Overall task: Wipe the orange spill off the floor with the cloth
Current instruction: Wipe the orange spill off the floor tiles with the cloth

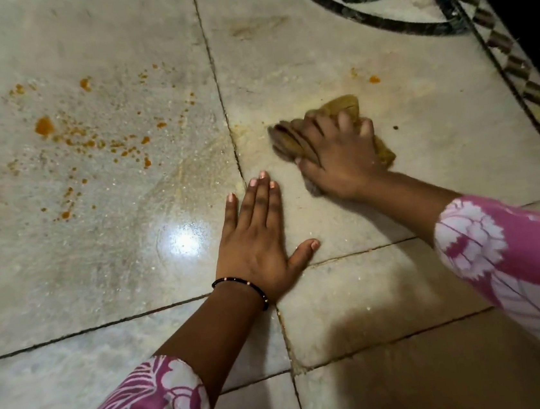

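Observation:
Orange spill lies scattered in blobs and specks over the left marble tile, with a small orange spot on the right tile. A crumpled brown cloth is pressed to the floor right of the tile joint. My right hand grips it from above, fingers curled over it. My left hand lies flat on the floor just below and left of the cloth, fingers spread, holding nothing.
The pale marble floor has dark grout joints and a bright light reflection. A dark inlaid circle and a patterned border strip run along the upper right, beside a black edge.

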`<state>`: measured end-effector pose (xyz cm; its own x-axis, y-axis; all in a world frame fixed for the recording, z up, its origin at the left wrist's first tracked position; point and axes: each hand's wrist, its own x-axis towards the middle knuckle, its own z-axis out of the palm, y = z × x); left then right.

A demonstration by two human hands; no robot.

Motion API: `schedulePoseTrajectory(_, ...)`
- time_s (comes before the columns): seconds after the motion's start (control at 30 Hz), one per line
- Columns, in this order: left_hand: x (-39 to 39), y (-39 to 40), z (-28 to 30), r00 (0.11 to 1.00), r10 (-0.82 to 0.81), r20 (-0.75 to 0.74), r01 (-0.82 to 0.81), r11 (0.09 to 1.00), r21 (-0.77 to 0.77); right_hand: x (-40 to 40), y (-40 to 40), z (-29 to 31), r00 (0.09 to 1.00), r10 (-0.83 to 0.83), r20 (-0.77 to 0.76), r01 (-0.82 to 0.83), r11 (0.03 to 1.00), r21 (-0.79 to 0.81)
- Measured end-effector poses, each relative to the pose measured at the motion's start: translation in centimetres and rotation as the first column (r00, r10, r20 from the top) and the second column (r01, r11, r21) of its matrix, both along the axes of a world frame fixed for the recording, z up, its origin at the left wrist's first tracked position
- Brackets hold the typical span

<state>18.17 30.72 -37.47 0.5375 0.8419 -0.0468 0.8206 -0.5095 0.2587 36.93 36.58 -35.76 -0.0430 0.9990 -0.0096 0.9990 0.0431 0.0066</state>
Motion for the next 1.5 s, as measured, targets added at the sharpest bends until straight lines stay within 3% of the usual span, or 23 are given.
schedulePoseTrajectory(0.07,-0.1,0.0,-0.1,1.000,0.001,0.000,-0.001,1.000,-0.009,1.5,-3.4,-0.3,0.996,0.085,-0.025,-0.085,0.996,0.024)
schedulePoseTrajectory(0.13,-0.1,0.0,-0.1,1.000,0.003,0.010,-0.003,1.000,-0.007,4.4,-5.6,-0.2,0.997,0.060,-0.042,-0.059,0.998,0.031)
schedulePoseTrajectory(0.23,-0.2,0.1,-0.2,1.000,-0.005,0.016,0.005,1.000,-0.014,8.3,-4.9,0.1,0.989,-0.148,-0.019,0.149,0.988,0.045)
schedulePoseTrajectory(0.33,-0.1,0.0,0.1,1.000,0.008,0.013,-0.008,0.999,-0.032,8.1,-0.3,0.6,0.902,-0.427,-0.063,0.430,0.902,0.048)
schedulePoseTrajectory(0.4,0.1,0.8,0.7,0.999,-0.030,-0.031,0.029,0.999,-0.043,6.0,1.8,0.9,0.861,-0.502,-0.088,0.504,0.863,0.010)
schedulePoseTrajectory(0.47,-0.5,2.5,1.3,0.989,-0.103,-0.104,0.101,0.995,-0.018,3.4,1.2,0.4,0.925,-0.367,-0.098,0.365,0.930,-0.034)
schedulePoseTrajectory(0.53,-1.7,4.4,1.4,0.983,-0.140,-0.115,0.143,0.990,0.018,2.2,-1.7,0.0,0.991,-0.106,-0.085,0.106,0.994,-0.008)
schedulePoseTrajectory(0.6,-2.7,5.3,0.7,0.986,-0.134,-0.098,0.135,0.991,0.004,3.7,-4.8,0.0,0.995,0.001,-0.095,-0.001,1.000,0.001)
schedulePoseTrajectory(0.67,-3.1,5.4,-0.1,0.988,-0.127,-0.084,0.128,0.992,-0.003,6.6,-5.8,0.2,0.983,-0.138,-0.119,0.142,0.990,0.024)
schedulePoseTrajectory(0.77,-2.9,5.4,-0.3,0.989,-0.130,-0.067,0.131,0.991,0.009,9.5,-2.6,1.1,0.850,-0.495,-0.178,0.513,0.856,0.070)
schedulePoseTrajectory(0.9,-3.0,5.4,-0.1,0.991,-0.123,-0.060,0.123,0.992,-0.001,8.9,6.9,2.3,0.728,-0.660,-0.187,0.675,0.738,0.024)
schedulePoseTrajectory(0.97,-2.9,5.4,-0.1,0.990,-0.125,-0.066,0.124,0.992,-0.010,6.6,9.2,2.3,0.787,-0.594,-0.167,0.599,0.800,-0.021)
schedulePoseTrajectory(1.07,-2.9,5.4,0.0,0.990,-0.126,-0.062,0.126,0.992,-0.007,2.5,6.1,1.2,0.963,-0.222,-0.154,0.223,0.975,-0.017)
schedulePoseTrajectory(1.13,-3.0,5.4,-0.2,0.991,-0.128,-0.048,0.128,0.992,-0.002,2.3,1.2,0.6,0.992,0.045,-0.115,-0.045,0.999,-0.003)
schedulePoseTrajectory(1.2,-3.0,5.3,-0.4,0.992,-0.127,-0.025,0.127,0.992,0.001,4.7,-3.1,0.6,0.985,0.115,-0.131,-0.121,0.992,-0.039)
schedulePoseTrajectory(1.3,-3.0,5.3,-0.5,0.993,-0.120,-0.009,0.120,0.993,0.001,9.2,-2.9,1.2,0.972,-0.159,-0.172,0.162,0.987,0.003)
schedulePoseTrajectory(1.37,-3.1,5.3,-0.4,0.993,-0.117,-0.007,0.117,0.993,-0.006,9.9,1.0,1.0,0.912,-0.367,-0.182,0.377,0.926,0.021)
schedulePoseTrajectory(1.43,-3.1,5.3,-0.2,0.993,-0.120,-0.020,0.119,0.993,-0.015,8.6,5.8,1.0,0.859,-0.470,-0.203,0.483,0.876,0.014)
schedulePoseTrajectory(1.5,-3.0,5.3,-0.1,0.992,-0.121,-0.037,0.121,0.993,-0.015,6.0,9.3,1.4,0.873,-0.456,-0.171,0.463,0.886,0.001)
